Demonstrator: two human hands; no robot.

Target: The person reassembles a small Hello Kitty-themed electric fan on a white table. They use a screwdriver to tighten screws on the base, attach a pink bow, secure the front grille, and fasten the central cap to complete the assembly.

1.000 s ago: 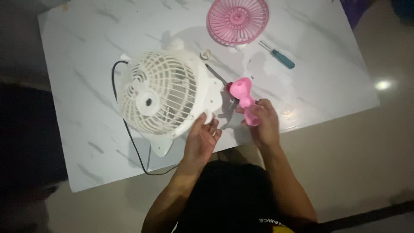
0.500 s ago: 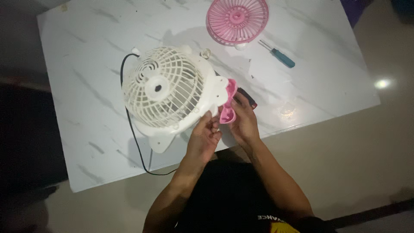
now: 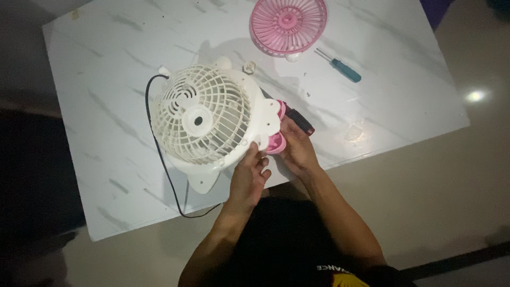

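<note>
White fan housing (image 3: pixel 207 119) lies grille-up, left of centre on the marble table (image 3: pixel 95 69). Left hand (image 3: pixel 248 178) grips its near rim; right hand (image 3: pixel 297 151) pinches the pink bow piece (image 3: pixel 276 142) against the housing's right edge. Advice: steady the housing, align the bow squarely, press evenly. Pink grille (image 3: pixel 288 24) and blue screwdriver (image 3: pixel 340 68) lie far right.

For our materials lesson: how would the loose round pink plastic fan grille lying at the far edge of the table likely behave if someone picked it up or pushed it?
The round pink plastic fan grille is mostly thin ribs and gaps, so it is probably light for its size. It lies flat on the white marble-patterned table, so a push would likely slide it, not roll it. The thin ribs may flex or snap if squeezed.
</note>
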